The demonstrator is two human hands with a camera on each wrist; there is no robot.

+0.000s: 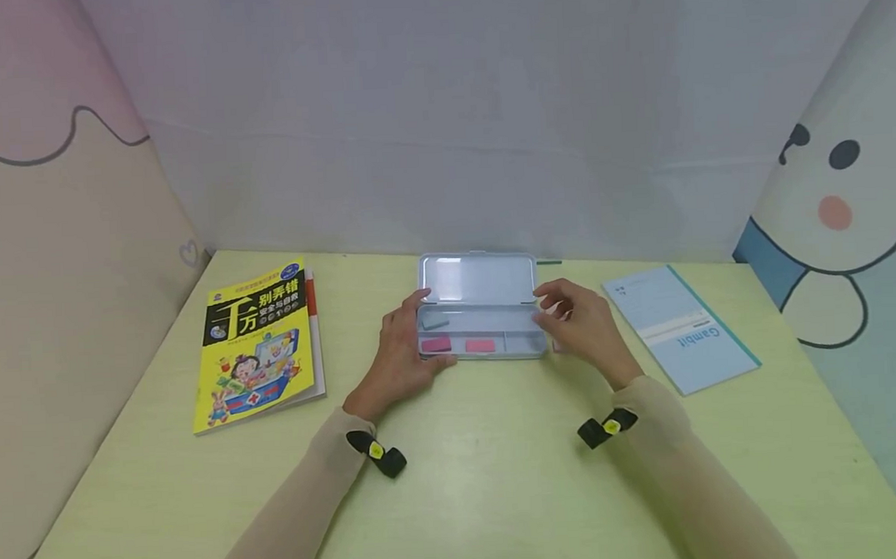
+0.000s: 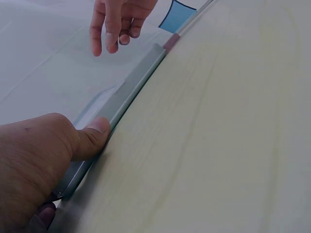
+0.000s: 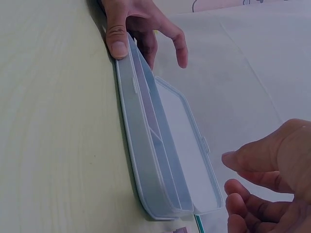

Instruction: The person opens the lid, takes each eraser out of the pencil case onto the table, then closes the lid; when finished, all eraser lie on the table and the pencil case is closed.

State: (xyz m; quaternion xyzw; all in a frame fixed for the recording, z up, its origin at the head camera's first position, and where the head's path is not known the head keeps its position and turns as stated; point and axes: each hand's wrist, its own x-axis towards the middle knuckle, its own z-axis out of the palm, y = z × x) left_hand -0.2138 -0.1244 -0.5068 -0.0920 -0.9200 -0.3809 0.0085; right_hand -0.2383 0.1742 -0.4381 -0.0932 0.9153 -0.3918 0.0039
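A pale blue pencil case (image 1: 525, 319) lies on the table with its lid (image 1: 485, 278) folded back. My left hand (image 1: 400, 357) grips its left end, the thumb (image 2: 99, 127) pressed on the front wall and the other fingers round the far side. Inside, a dark pink eraser (image 1: 436, 344) and a light pink eraser (image 1: 480, 346) sit in the front part, and a small grey-green stick (image 1: 436, 323) lies behind them. At the case's right end my right hand (image 1: 581, 324) hovers with loosely bent fingers. The right wrist view shows this hand (image 3: 272, 179) apart from the lid and holding nothing.
To the left lies a yellow book (image 1: 259, 346) on top of another. A light blue notebook (image 1: 679, 328) is on the right. Behind the case a green strip (image 1: 550, 262) shows by the wall, and a small pink piece (image 1: 556, 346) peeks out by its right end.
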